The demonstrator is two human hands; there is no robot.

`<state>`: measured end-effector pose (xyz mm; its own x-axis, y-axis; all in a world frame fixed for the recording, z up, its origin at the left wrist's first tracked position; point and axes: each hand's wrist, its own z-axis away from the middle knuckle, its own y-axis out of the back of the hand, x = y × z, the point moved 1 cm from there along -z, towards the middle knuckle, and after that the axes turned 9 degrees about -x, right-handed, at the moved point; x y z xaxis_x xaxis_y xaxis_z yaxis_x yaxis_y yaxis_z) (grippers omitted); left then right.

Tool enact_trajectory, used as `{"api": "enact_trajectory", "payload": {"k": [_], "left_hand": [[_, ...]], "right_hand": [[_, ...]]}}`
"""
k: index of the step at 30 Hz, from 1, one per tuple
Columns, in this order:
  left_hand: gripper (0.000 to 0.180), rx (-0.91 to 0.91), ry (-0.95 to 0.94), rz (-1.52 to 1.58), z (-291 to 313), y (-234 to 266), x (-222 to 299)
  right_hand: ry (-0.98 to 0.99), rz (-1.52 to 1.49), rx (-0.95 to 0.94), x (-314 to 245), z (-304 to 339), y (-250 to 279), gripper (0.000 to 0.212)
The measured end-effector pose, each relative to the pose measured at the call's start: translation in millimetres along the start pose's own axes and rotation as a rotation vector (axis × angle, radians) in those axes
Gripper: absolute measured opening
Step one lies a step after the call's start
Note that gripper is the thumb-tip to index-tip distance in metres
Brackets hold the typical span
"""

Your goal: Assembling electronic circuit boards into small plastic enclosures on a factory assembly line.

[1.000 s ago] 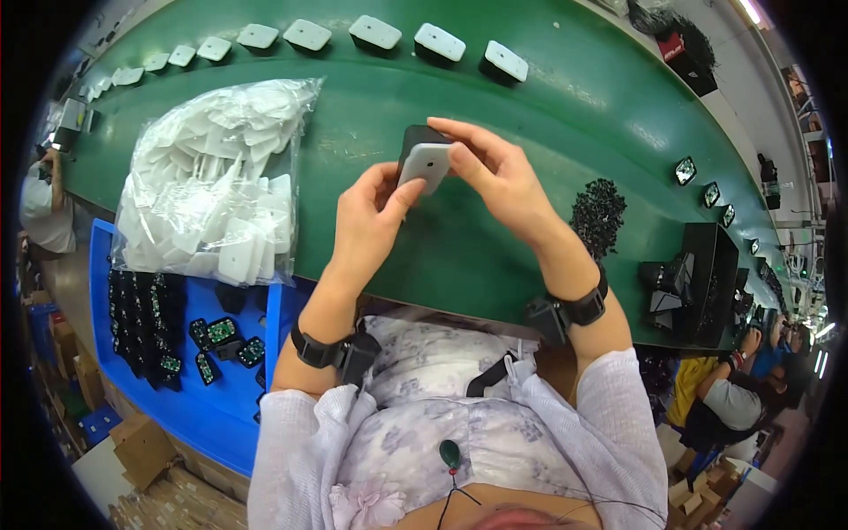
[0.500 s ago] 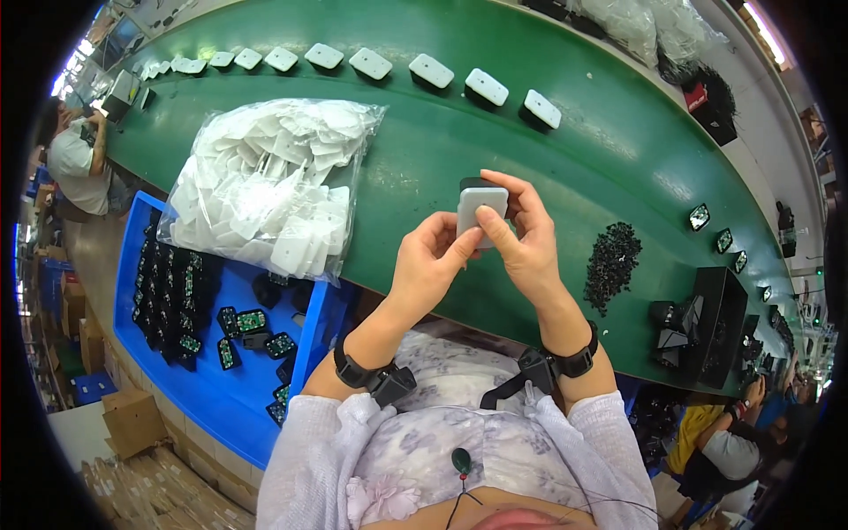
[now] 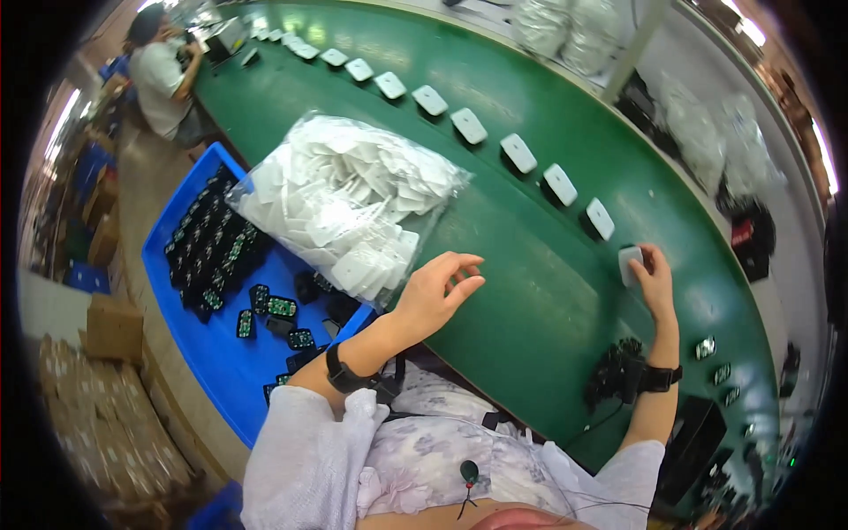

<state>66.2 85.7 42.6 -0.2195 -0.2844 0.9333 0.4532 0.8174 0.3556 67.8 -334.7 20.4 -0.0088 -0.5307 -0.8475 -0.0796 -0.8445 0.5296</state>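
My right hand (image 3: 654, 281) reaches out over the green bench and grips a small white-topped plastic case (image 3: 629, 263) between thumb and fingers. That case is at the near end of a curved row of similar white-topped black cases, the closest being a white-topped case (image 3: 600, 219). My left hand (image 3: 439, 290) hovers above the bench's near edge, fingers loosely bent and apart, holding nothing. Beside it lies a clear bag of white plastic covers (image 3: 344, 199). A pile of small black parts (image 3: 609, 375) sits partly behind my right wrist.
A blue bin (image 3: 199, 371) at left holds black housings with green circuit boards (image 3: 282, 306). A black box (image 3: 689, 450) and several circuit-board pieces (image 3: 705, 348) are at right. A co-worker (image 3: 161, 84) sits at the far left. Clear plastic bags (image 3: 565, 31) lie beyond the bench.
My right hand has carried the case away from my left hand, rightward to the end of the row. The left hand has let go of it. The whole view has turned.
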Motion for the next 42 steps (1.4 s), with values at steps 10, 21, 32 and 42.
{"api": "enact_trajectory", "payload": {"k": [10, 21, 32, 42], "left_hand": [[0.022, 0.364, 0.048, -0.333, 26.6, 85.5, 2.5], [0.013, 0.537, -0.050, -0.395, 31.9, 71.8, 3.4], [0.016, 0.378, -0.413, -0.688, 74.2, 45.8, 40.4], [0.018, 0.435, -0.313, -0.642, 47.4, 97.4, 52.9]], "right_hand": [[-0.093, 0.107, -0.275, 31.9, -42.8, 29.2, 0.032], [-0.173, 0.172, -0.111, 29.8, -34.0, 51.5, 0.032], [0.340, 0.002, -0.092, -222.4, 118.9, 18.7, 0.026], [0.535, 0.522, -0.341, -245.2, 175.1, 11.0, 0.020]]}}
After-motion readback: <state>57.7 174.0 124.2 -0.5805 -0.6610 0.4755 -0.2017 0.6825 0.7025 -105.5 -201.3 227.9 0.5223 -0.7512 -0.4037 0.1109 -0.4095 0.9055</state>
